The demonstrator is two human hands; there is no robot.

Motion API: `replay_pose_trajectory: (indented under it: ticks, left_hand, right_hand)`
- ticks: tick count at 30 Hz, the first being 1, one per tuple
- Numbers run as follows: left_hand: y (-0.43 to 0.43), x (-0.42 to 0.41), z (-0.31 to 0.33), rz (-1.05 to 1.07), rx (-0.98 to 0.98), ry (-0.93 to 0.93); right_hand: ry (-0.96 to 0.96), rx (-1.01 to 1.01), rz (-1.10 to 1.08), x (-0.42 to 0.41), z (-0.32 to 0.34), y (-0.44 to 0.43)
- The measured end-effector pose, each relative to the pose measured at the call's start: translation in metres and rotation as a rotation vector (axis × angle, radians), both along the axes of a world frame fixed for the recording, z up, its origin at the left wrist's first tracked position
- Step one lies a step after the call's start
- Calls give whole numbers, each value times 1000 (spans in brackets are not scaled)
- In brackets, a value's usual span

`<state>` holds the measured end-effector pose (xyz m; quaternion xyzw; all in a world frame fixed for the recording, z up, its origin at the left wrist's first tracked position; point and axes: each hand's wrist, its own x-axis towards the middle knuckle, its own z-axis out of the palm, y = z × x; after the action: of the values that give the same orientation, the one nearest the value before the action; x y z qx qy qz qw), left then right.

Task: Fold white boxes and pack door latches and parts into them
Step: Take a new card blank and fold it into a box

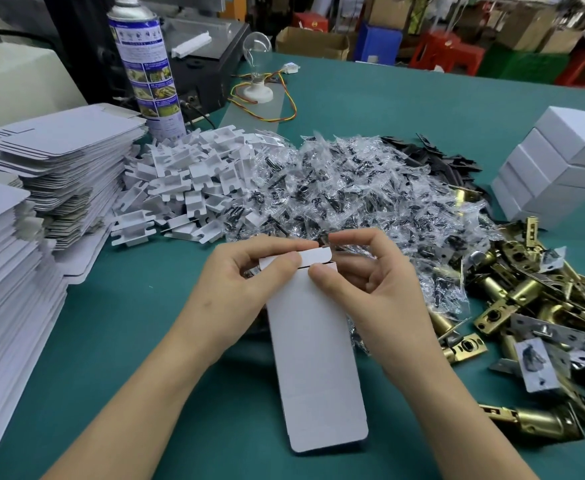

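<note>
Gripping white box (313,358) | left hand (246,271), right hand (363,275) | spray can (145,64) unreadable

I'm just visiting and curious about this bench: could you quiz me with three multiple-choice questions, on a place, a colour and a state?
1. The brass-coloured metal door latches lie: A) at the person's right B) at the left C) on a stack.
2. The table top is: A) red B) teal C) yellow.
3. The long white cardboard box is: A) untouched B) gripped by left hand and right hand C) crushed.
A: they pile past the right hand. B: bare surface shows teal. B: both pinch the end flap.
</note>
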<state>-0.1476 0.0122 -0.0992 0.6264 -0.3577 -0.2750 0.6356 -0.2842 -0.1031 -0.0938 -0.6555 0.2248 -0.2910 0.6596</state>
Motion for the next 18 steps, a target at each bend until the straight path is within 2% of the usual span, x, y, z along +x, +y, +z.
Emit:
replay_pose_trajectory:
  ticks: [7,18]
  left_hand:
    - [0,1,2,-19,-28,60]
    - [-1,0,1,-10,18,119]
  right_hand:
    - [-47,-139,-69,-2,1,-1]
    - [12,-267,-92,-2,-1,1]
